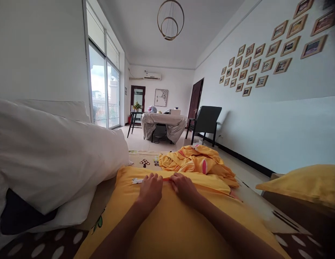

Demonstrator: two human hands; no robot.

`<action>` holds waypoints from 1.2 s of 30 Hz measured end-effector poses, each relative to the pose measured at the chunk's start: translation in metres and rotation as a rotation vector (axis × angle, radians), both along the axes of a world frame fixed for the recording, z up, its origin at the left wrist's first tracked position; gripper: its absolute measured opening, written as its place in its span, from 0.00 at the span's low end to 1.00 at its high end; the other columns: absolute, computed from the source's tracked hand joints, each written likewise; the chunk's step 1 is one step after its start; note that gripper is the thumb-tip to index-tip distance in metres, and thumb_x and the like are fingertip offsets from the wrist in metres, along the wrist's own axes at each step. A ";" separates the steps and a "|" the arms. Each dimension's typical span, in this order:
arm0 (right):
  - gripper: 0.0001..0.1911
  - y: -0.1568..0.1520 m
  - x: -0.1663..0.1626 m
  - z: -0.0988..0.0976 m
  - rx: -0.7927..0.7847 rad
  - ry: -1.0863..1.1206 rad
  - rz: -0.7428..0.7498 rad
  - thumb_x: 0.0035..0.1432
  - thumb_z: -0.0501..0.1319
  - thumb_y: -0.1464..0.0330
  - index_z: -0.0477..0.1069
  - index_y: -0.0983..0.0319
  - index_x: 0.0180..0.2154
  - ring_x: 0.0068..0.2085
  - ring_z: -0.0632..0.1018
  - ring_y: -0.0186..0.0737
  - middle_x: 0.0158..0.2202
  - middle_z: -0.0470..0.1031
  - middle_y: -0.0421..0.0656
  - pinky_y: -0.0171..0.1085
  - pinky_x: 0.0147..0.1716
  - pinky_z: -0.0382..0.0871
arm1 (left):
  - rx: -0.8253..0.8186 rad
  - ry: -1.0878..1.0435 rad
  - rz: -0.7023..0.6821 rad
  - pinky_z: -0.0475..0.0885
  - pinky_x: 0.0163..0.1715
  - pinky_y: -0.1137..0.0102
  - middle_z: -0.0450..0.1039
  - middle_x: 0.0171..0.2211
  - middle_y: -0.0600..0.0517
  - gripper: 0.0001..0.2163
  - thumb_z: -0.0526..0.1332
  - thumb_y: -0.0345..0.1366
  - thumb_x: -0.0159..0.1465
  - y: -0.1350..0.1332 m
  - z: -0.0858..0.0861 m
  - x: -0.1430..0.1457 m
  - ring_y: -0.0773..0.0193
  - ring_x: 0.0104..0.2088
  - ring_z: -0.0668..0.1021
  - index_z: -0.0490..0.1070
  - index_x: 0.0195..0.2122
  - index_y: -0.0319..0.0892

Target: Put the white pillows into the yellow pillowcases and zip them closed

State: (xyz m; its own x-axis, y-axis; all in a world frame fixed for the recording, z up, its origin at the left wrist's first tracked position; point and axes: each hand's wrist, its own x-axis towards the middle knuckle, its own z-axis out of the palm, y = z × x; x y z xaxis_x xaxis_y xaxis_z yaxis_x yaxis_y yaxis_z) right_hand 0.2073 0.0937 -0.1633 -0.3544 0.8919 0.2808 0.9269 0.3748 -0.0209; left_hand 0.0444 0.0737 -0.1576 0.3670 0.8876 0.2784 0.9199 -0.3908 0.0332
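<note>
A yellow printed cloth [156, 223] lies spread out in front of me, its far edge crossing below the middle of the view. My left hand [151, 189] is closed on a fold near that edge, knuckles up, beside a small white printed patch [137, 181]. My right hand [183, 187] grips the same fold a short way to the right, fingers curled. A reddish strip [166, 179] shows between the two hands. The fingertips are partly hidden in the fabric. Just beyond my hands lies a crumpled heap of yellow-orange cloth [194, 160].
White pillows [62, 154] are piled at the left. A yellow cushion [305, 185] rests on a brown box-like surface at the right. A beige mat [144, 156] with mushroom prints lies underneath. Farther off stand a covered table [163, 118] and a dark chair [206, 120].
</note>
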 end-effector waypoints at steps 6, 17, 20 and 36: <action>0.11 0.006 0.004 -0.009 0.066 0.085 0.094 0.62 0.53 0.72 0.75 0.63 0.36 0.44 0.71 0.40 0.41 0.73 0.47 0.35 0.43 0.62 | 0.100 -0.120 0.060 0.67 0.47 0.59 0.71 0.45 0.43 0.15 0.48 0.23 0.63 0.007 -0.035 -0.001 0.53 0.47 0.71 0.72 0.43 0.37; 0.11 0.008 -0.027 -0.008 -0.054 0.174 0.124 0.62 0.55 0.69 0.75 0.64 0.33 0.38 0.74 0.37 0.36 0.74 0.46 0.33 0.38 0.63 | 0.097 -0.343 0.039 0.60 0.52 0.59 0.71 0.48 0.45 0.15 0.46 0.25 0.66 0.003 -0.055 -0.009 0.56 0.50 0.70 0.71 0.46 0.38; 0.14 0.010 -0.039 -0.003 -0.129 0.042 0.040 0.63 0.54 0.65 0.75 0.65 0.36 0.39 0.75 0.41 0.39 0.75 0.49 0.35 0.35 0.62 | 0.073 -0.393 0.010 0.59 0.53 0.61 0.71 0.49 0.46 0.16 0.47 0.24 0.65 0.003 -0.058 -0.011 0.58 0.51 0.70 0.70 0.48 0.38; 0.08 0.037 -0.026 0.022 -0.422 0.056 0.083 0.53 0.61 0.68 0.74 0.68 0.32 0.31 0.70 0.33 0.31 0.75 0.44 0.30 0.27 0.55 | 0.046 -0.415 0.028 0.59 0.55 0.63 0.71 0.53 0.48 0.18 0.46 0.24 0.65 0.001 -0.058 -0.011 0.60 0.54 0.70 0.68 0.52 0.41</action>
